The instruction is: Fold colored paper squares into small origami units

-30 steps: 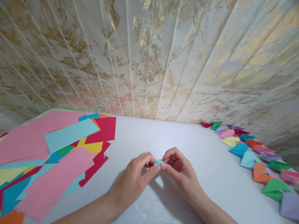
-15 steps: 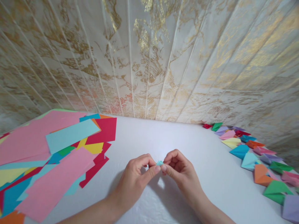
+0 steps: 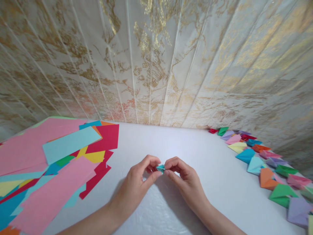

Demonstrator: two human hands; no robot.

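Observation:
Between my two hands is a small folded piece of light-blue paper (image 3: 160, 168), held just above the white table (image 3: 156, 143). My left hand (image 3: 140, 176) has its thumb and index finger closed on the paper's left side. From the other side, my right hand (image 3: 187, 178) pinches the right end between thumb and curled fingers. Fingertips cover part of the folds, so the full shape cannot be made out.
Loose coloured paper sheets overlap at the left, with a pink strip (image 3: 56, 192) and a light-blue strip (image 3: 70, 145) on top. Along the right edge lie several folded paper pieces, among them a green one (image 3: 282, 195). A gold-patterned curtain (image 3: 151, 65) hangs behind the table.
The folded paper has turned in my fingers and shows more of its blue side. Both hands have shifted slightly left and up. The whole view has moved a little sideways.

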